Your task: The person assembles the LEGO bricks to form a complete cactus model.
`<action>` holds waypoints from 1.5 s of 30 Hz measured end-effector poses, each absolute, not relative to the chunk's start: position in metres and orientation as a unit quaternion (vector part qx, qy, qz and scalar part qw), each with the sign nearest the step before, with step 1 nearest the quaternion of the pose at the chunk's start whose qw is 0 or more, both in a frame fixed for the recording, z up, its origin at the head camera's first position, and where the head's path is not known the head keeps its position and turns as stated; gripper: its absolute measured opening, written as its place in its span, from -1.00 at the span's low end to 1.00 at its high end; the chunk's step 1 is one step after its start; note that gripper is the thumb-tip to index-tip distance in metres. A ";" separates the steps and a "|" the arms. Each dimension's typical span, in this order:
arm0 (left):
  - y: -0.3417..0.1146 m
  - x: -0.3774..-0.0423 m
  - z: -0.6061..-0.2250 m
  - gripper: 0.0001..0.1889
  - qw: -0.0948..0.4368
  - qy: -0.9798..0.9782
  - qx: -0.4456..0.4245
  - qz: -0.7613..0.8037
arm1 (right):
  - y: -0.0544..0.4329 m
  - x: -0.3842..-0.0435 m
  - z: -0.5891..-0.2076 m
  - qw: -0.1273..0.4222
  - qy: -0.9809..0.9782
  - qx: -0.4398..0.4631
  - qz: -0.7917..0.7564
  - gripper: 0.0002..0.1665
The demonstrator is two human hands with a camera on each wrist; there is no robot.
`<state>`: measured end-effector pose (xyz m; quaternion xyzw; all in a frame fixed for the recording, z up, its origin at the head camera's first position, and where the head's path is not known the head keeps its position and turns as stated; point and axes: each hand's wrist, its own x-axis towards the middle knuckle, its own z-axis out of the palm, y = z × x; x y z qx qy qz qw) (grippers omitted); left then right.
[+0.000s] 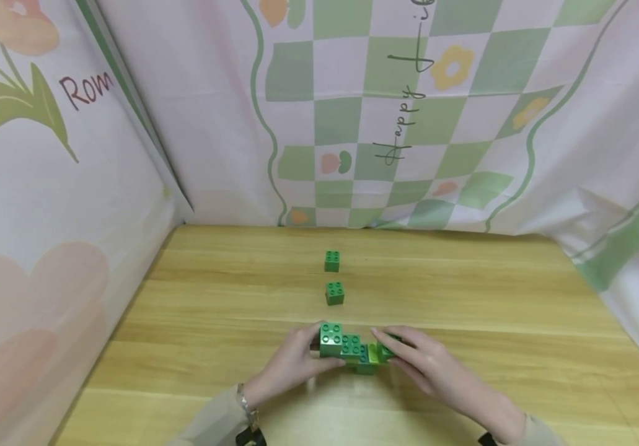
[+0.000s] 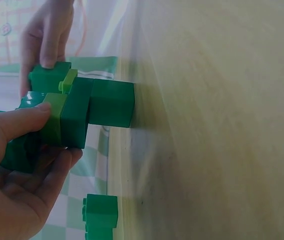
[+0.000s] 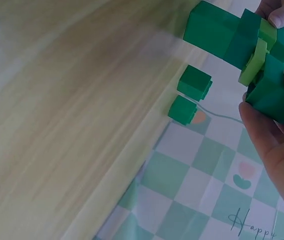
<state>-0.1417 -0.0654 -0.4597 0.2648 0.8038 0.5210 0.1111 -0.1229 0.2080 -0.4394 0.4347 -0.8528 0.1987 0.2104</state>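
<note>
A built piece of green toy building bricks is held between both hands near the front of the table. My left hand grips its left side, thumb in front and fingers behind, by a taller green brick. At the other end my right hand pinches a green brick between thumb and fingers. That brick sits at a slight tilt against a thin lime-green piece on the build. One more green brick sticks out from the underside, close over the tabletop.
Two loose green bricks, a nearer one and a farther one, stand studs up on the wooden table beyond the hands. A checked curtain hangs along the back edge, and a printed cloth closes the left side.
</note>
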 end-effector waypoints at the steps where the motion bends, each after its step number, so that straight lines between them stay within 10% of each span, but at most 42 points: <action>1: -0.066 -0.142 -0.460 -0.50 0.113 0.804 0.264 0.521 | 0.208 -0.123 -0.439 0.209 -0.852 0.437 0.198 -0.42; 27: -0.065 -0.142 -0.459 -0.55 0.121 0.816 0.264 0.500 | 0.220 -0.131 -0.419 0.128 -0.854 0.422 0.277 -0.40; 45: -0.065 -0.142 -0.458 -0.51 0.120 0.803 0.265 0.521 | 0.214 -0.136 -0.427 0.200 -0.818 0.460 0.283 -0.49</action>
